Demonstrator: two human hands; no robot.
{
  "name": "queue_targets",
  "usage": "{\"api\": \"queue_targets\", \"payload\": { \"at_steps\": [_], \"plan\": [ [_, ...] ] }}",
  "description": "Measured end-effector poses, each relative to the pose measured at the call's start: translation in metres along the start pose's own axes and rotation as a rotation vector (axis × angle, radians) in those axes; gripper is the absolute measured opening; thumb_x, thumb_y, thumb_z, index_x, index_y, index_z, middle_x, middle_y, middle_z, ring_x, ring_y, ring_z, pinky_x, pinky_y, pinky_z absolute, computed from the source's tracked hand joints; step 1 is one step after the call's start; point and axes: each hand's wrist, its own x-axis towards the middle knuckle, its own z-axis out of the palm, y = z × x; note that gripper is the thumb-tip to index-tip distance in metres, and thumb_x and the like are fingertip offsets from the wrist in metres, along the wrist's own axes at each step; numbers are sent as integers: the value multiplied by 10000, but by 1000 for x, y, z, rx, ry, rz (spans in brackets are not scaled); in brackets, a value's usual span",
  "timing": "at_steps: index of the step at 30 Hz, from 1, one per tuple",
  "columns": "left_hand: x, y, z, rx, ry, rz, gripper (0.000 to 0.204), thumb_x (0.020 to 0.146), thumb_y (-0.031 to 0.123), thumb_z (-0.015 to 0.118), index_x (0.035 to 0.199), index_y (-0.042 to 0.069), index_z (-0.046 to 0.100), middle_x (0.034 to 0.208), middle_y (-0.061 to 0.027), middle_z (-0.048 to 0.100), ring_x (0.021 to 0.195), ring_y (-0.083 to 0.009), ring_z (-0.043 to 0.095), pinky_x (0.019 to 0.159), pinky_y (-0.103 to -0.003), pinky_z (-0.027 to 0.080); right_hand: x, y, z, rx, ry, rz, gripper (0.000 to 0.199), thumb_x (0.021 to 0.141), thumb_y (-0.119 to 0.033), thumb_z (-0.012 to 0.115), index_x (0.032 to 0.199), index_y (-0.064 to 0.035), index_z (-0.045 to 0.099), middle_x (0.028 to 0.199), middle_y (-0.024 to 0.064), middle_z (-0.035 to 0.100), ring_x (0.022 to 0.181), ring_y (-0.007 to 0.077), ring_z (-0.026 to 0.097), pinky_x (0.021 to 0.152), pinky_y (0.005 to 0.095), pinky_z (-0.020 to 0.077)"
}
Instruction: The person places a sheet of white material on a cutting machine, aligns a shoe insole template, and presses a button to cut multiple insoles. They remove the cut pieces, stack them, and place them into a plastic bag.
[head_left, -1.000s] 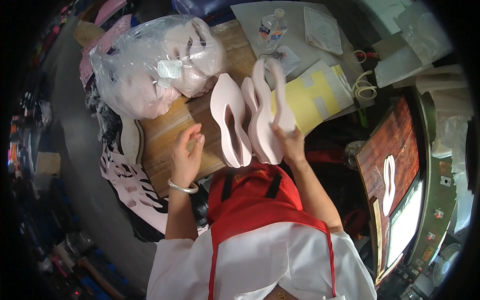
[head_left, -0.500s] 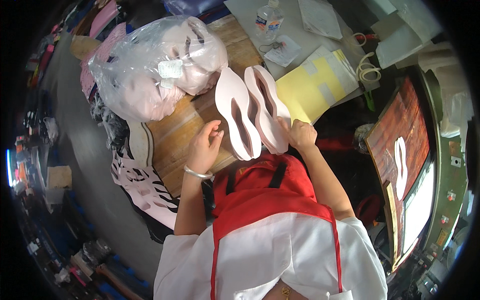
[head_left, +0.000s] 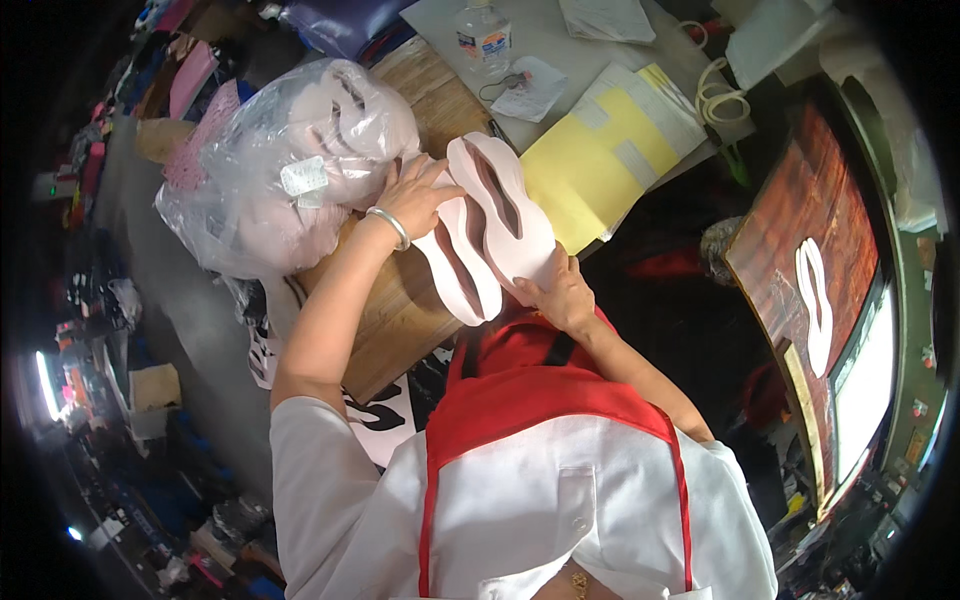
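Observation:
Pale pink flat cut-out pieces, each with a long slot, lie stacked on a wooden block. My right hand grips the near edge of the stack. My left hand, with a metal bangle on its wrist, rests fingers spread on the far end of the pieces, right beside a clear plastic bag stuffed with more pink pieces. I wear a white shirt and a red apron.
A yellow sheet with tape strips lies right of the stack. A water bottle and papers sit on the grey table behind. At right stands a reddish board carrying a white cut-out. Patterned material hangs beneath the block.
My left hand has moved from the block's near side up to the far end of the pieces by the bag. The stack now lies flatter; my right hand stays on its edge.

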Motion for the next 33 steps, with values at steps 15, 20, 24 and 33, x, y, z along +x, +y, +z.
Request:
{"api": "queue_targets", "payload": {
  "at_steps": [15, 20, 24, 33],
  "plan": [
    [31, -26, -24, 42, -87, 382, 497, 649, 79, 739, 1119, 62, 580, 1198, -107, 554, 1140, -311, 483, 971, -396, 403, -11, 59, -34, 210, 204, -159, 484, 811, -233, 691, 1207, 3, 544, 1075, 196, 591, 989, 328, 598, 868, 371, 492],
    [19, -26, -24, 77, 73, 444, 454, 654, 99, 733, 1080, 63, 578, 1177, -74, 574, 1127, -260, 502, 960, -405, 405, -14, 62, -32, 252, 209, -122, 433, 800, -214, 692, 1158, 3, 582, 1069, 191, 602, 984, 328, 602, 864, 369, 495],
    [13, -24, -25, 110, 102, 441, 449, 676, 90, 713, 1104, 81, 579, 1162, -64, 575, 1132, -241, 501, 976, -441, 383, -10, 63, -29, 240, 222, -146, 411, 800, -217, 695, 1132, 5, 601, 1087, 190, 603, 987, 328, 602, 857, 367, 497],
    [14, -24, -11, 90, -43, 340, 589, 673, 71, 729, 1229, 153, 554, 1104, -71, 534, 1135, -277, 484, 994, -459, 382, -4, 68, -22, 206, 247, -199, 386, 827, -214, 694, 1135, 0, 602, 1067, 194, 603, 951, 297, 623, 785, 351, 532]
  ]
}}
